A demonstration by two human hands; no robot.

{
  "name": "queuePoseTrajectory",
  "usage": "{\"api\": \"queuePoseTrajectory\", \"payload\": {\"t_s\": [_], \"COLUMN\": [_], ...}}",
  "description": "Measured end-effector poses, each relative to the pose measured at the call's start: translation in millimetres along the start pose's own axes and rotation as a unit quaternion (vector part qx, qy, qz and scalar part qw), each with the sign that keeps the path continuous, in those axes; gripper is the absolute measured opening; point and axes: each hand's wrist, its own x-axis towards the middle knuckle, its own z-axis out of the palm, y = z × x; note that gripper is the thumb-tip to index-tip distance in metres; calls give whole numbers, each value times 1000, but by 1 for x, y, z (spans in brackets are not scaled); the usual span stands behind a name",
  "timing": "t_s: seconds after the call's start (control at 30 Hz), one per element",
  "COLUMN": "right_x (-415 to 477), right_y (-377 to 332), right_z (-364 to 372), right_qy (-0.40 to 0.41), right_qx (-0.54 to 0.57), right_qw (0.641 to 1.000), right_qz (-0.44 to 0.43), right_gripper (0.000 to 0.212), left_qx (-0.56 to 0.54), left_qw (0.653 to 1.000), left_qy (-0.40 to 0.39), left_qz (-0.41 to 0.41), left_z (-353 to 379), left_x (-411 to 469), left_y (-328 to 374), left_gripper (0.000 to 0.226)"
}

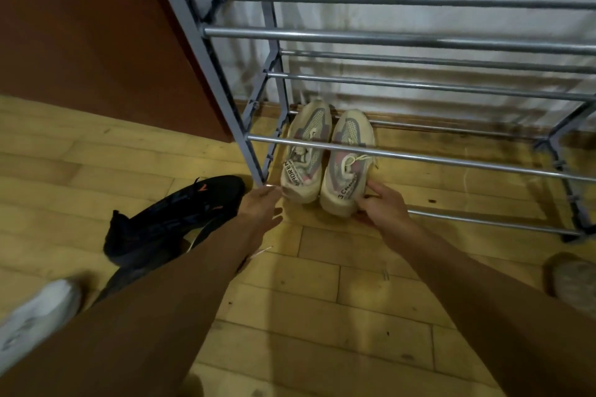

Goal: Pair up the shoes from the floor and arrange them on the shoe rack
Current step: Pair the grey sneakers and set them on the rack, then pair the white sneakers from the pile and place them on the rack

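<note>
fingers [374, 185] of right hand [383, 208] grip rounded heel of cream mesh sneaker [346, 171]

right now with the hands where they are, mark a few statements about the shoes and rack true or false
1. The cream sneakers sit side by side on the bottom tier of the rack. True.
2. The right hand holds the black shoe. False: it grips the heel of the right-side cream sneaker.
3. The black shoe lies on the floor, left of the rack. True.
4. The rack's upper tiers carry shoes. False: the upper bars in view hold none.
5. The white shoe is already on the rack. False: it lies on the floor at the lower left.
</note>
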Motion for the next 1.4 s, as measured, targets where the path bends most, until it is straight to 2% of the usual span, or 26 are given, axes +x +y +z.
{"api": "queuePoseTrajectory", "payload": {"t_s": [0.07,0.17,0.23,0.3,0.4,0.5,0.6,0.77,0.83,0.97,1.13,1.23,1.4], "right_x": [-13,-37,-56,-76,-106,-131,-149,-154,-151,-141,-141,-148,-164], "right_y": [-6,-17,-22,-21,-14,1,18,43,48,55,58,56,54], "right_z": [-1,2,5,11,23,34,37,36,34,28,20,15,-4], "right_qy": [-7,-9,-33,-77,-143,-174,-185,-205,-200,-193,-191,-206,-212], "right_qx": [-34,-121,-215,-276,-243,-200,-200,-245,-256,-256,-274,-320,-387], "right_qw": [999,992,975,955,959,964,961,947,945,946,941,924,897], "right_qz": [-7,-15,-51,-78,-39,-2,35,36,41,51,51,38,15], "right_gripper": [30,18,19,21,27,12,15,12,16,14,18,27,36], "left_qx": [49,144,219,299,383,438,468,482,484,526,528,544,603], "left_qw": [999,990,975,953,923,899,882,871,869,842,844,836,785], "left_qy": [-9,-3,5,5,10,22,51,66,80,121,89,71,58], "left_qz": [-13,-1,23,53,47,2,-31,-61,-61,-22,-26,11,129], "left_z": [-11,-34,-54,-77,-113,-141,-157,-166,-167,-171,-164,-139,-77], "left_x": [-14,-34,-47,-61,-79,-94,-102,-100,-96,-89,-95,-109,-137], "left_y": [5,11,12,11,-2,-23,-46,-74,-82,-85,-80,-87,-112], "left_gripper": [42,36,30,32,51,60,66,74,73,63,70,66,61]}}
